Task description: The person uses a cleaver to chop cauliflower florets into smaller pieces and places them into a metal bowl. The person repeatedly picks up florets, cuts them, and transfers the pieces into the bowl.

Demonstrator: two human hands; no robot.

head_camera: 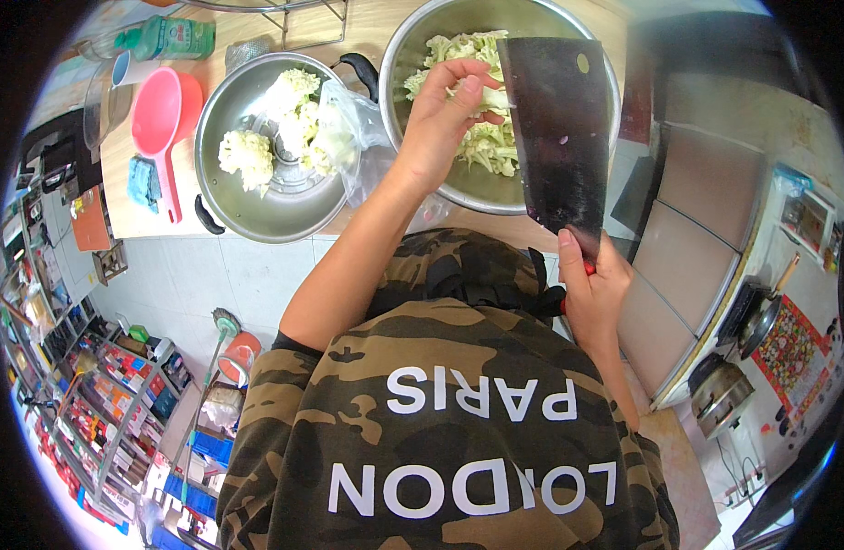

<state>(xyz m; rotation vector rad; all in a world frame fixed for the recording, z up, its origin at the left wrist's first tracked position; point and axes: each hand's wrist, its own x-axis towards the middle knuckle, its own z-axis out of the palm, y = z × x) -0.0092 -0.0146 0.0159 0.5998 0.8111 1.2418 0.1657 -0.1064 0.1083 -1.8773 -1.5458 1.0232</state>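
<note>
Over a large stainless steel basin [394, 141], my left hand [432, 134] pinches a piece of cauliflower [492, 102] in its fingertips. Its stalk meets the near edge of a wide, dark cleaver [559, 130]. My right hand [596, 289] grips the cleaver by its red handle, blade pointing away from me. Small bits cling to the blade, which hides the basin's right part. Cut cauliflower florets [489, 152] lie in the basin. To the left, a two-handled steel pan [233, 203] holds larger cauliflower chunks [246, 159], and a clear plastic bag [356, 148] hangs over its right rim.
Left of the pan are a pink ladle [158, 113], a blue sponge cloth [143, 182] and a green bottle [174, 38]. A wire rack [312, 24] stands at the back of the wooden table [136, 218]. Tiled cabinetry [697, 206] rises on the right.
</note>
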